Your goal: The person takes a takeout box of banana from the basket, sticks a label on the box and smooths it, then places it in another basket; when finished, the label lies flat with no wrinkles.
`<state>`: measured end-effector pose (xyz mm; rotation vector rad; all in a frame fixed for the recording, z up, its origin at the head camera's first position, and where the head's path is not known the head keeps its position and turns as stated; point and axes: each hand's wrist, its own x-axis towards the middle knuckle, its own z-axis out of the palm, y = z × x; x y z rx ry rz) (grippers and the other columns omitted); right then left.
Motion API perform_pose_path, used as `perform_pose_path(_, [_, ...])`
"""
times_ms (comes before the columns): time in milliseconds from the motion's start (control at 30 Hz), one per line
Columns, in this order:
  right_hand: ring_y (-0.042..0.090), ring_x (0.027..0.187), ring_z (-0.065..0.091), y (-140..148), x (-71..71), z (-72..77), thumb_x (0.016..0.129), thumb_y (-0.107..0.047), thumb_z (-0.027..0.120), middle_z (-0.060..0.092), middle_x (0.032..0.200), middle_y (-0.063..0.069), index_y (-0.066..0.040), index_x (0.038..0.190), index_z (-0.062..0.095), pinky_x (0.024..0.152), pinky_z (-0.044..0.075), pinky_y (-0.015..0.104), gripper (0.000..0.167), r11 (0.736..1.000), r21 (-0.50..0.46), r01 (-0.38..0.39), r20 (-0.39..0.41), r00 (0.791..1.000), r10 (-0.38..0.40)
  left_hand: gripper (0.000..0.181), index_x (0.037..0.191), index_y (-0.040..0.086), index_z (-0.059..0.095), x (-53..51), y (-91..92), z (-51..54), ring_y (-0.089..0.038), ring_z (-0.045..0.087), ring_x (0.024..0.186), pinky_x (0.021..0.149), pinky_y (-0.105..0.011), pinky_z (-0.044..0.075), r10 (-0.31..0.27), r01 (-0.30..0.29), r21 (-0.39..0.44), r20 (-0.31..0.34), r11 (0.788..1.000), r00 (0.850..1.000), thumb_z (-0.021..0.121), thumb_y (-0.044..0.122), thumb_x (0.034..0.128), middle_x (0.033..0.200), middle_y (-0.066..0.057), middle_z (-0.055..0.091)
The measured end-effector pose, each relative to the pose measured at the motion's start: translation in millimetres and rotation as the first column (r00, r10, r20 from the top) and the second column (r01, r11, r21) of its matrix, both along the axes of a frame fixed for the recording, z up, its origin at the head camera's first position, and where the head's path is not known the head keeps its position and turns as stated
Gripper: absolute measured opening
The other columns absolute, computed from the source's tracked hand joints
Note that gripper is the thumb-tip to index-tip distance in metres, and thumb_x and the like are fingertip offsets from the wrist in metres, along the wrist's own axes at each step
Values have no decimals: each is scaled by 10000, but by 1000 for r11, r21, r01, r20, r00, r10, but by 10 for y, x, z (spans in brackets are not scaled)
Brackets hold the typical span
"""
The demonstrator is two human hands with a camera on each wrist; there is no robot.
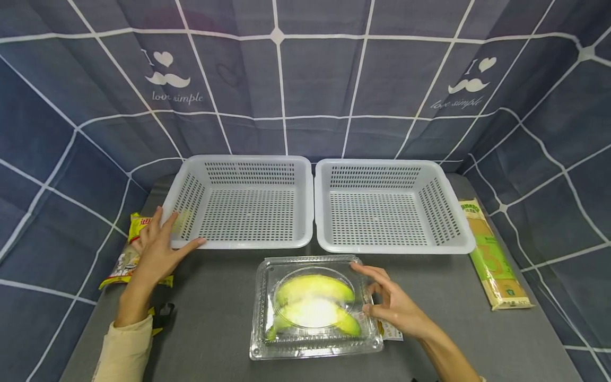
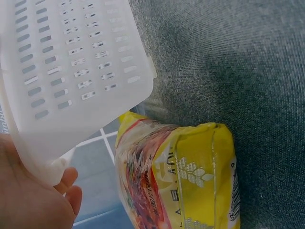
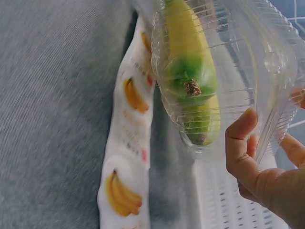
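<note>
My left hand (image 1: 159, 257) grips the left corner of the white slotted basket (image 1: 248, 245); in the left wrist view its fingertips curl round the rim. A clear plastic clamshell box (image 1: 263, 276), its lid down, sits in front of the baskets with yellow-green bananas (image 1: 315, 289) inside. At the box's right edge my right hand (image 1: 398, 305) pinches it between thumb and fingers, and the right wrist view shows that side tilted. A white strip printed with bananas (image 3: 126, 143) lies beside the box on the grey surface, partly hidden in the head view.
A second white basket (image 1: 391, 249) stands right of the first, nearly touching it. Left of the left basket lies a yellow food packet (image 2: 200, 171), partly behind my arm. A long green-and-tan packet (image 1: 496, 260) lies at the right. Grey checked cloth (image 1: 315, 79) hangs around three sides.
</note>
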<state>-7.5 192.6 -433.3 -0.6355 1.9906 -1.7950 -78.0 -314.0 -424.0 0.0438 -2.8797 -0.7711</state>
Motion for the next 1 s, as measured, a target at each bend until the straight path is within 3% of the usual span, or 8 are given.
perform_pose_path(167, [183, 961, 469, 38, -37, -99, 861, 16, 639, 244, 1474, 167, -92, 1521, 321, 621, 542, 296, 741, 997, 68, 36, -27, 999, -34, 994, 1505, 4, 321, -3, -2, -3, -586, 117, 1338, 884, -719, 85, 7, -7, -4, -7, 1000, 1000, 716, 585, 802, 1633, -219, -19])
perform_pose_path(400, [172, 928, 474, 42, -98, -180, 888, 19, 630, 216, 1487, 179, -71, 1528, 297, 633, 549, 299, 727, 998, 55, 30, -20, 999, -29, 974, 1504, 3, 313, -12, -19, -18, -595, 101, 1340, 908, -730, 59, -7, 7, 6, -4, 1000, 1000, 714, 562, 815, 1632, -225, -30])
perform_pose_path(700, [263, 985, 427, 21, -118, -240, 892, -8, 636, 225, 1478, 158, -118, 1533, 305, 616, 541, 311, 730, 996, 80, 41, -17, 999, -40, 965, 1512, 5, 295, 6, -19, -2, -624, 2, 1391, 944, -780, -12, -22, 22, -9, 5, 1000, 1000, 697, 559, 833, 1625, -247, -50])
perform_pose_path(867, [266, 976, 420, 9, -127, -234, 896, -21, 633, 221, 1477, 162, -123, 1536, 300, 644, 554, 332, 728, 996, 81, 37, -22, 999, -35, 934, 1491, 5, 347, 36, -40, 4, -586, 62, 1400, 926, -759, 32, -37, 36, -15, -66, 999, 997, 725, 532, 818, 1622, -257, 12])
perform_pose_path(1000, [289, 974, 408, 10, -125, -235, 896, -14, 626, 216, 1474, 172, -105, 1531, 301, 660, 553, 334, 719, 996, 76, 37, -29, 999, -35, 890, 1468, 16, 403, 98, -3, 83, -565, 134, 1395, 906, -727, 82, -68, 68, -2, -146, 998, 987, 756, 491, 804, 1611, -243, 138])
